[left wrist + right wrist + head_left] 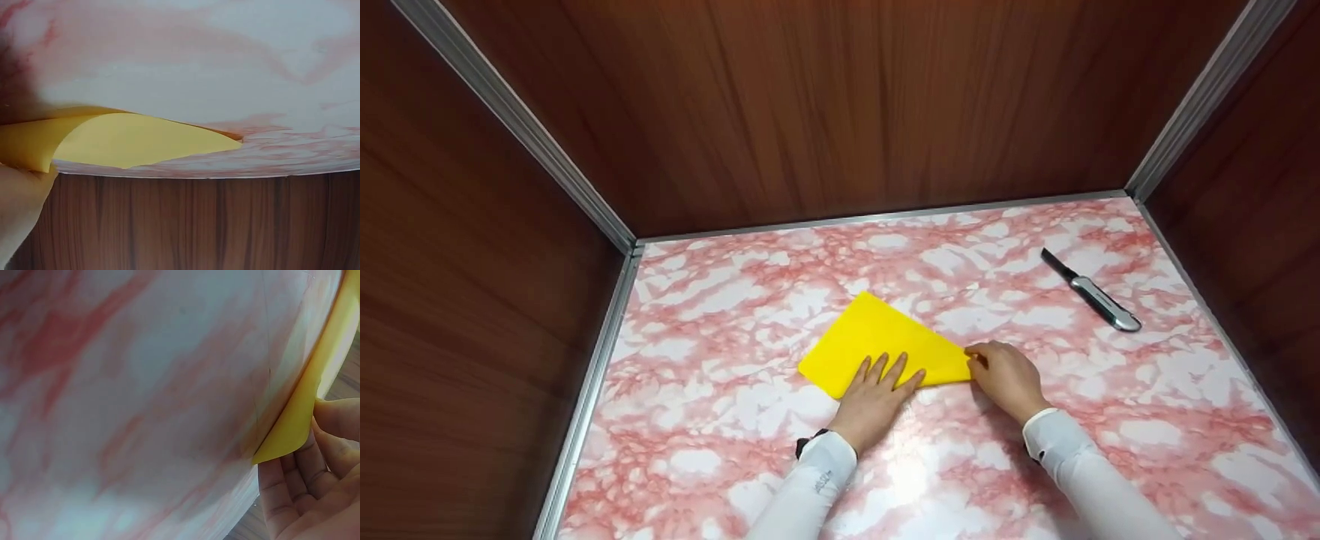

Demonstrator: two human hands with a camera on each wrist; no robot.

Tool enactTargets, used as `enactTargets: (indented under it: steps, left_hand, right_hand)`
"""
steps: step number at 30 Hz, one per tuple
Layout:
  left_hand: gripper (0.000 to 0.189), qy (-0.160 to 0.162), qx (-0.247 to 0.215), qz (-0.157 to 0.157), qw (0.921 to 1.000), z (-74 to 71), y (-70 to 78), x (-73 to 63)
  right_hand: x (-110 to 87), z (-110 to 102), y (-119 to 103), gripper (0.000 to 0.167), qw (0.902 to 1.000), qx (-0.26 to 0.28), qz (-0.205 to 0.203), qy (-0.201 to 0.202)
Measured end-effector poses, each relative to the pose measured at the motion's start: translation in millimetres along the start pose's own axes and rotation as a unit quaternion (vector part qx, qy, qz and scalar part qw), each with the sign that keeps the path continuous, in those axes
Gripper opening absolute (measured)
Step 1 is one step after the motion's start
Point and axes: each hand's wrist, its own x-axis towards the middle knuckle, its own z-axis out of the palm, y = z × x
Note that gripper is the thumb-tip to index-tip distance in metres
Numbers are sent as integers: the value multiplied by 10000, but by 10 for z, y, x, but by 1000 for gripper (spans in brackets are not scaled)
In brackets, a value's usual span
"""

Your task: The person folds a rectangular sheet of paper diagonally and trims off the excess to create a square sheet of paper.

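Note:
A yellow sheet of paper [877,330] lies on the tabletop in the head view, with one pointed end toward the right. My left hand [877,401] rests on its near edge, fingers spread and straight. At the right end, my right hand [1006,379] pinches the paper's corner between thumb and fingers. The right wrist view shows that corner of the yellow paper [289,433] raised at the fingers [309,467]. Seen from the left wrist, the paper [140,140] has a curled part beside the left hand [19,208], which shows only partly.
A utility knife [1099,300] with a grey handle and dark blade end lies at the right of the pink-and-white marbled tabletop [720,315]. Brown wood-grain panels [840,112] with metal edge strips stand at the back and both sides.

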Motion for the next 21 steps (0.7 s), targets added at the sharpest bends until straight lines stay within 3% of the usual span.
enactTargets:
  steps: [7, 17, 21]
  left_hand:
    - [55, -333, -348, -379, 9981, 26, -4, 53]
    - [65, -102, -422, -715, 9965, 4, -11, 147]
    - [71, 20, -490, -694, 9964, 1, -15, 155]
  right_hand:
    - [-98, -34, 28, 27, 9995, -97, -295, 88]
    - [-181, -47, 84, 32, 9990, -41, -430, 97]
    - [-162, -40, 83, 33, 9988, -90, -454, 142]
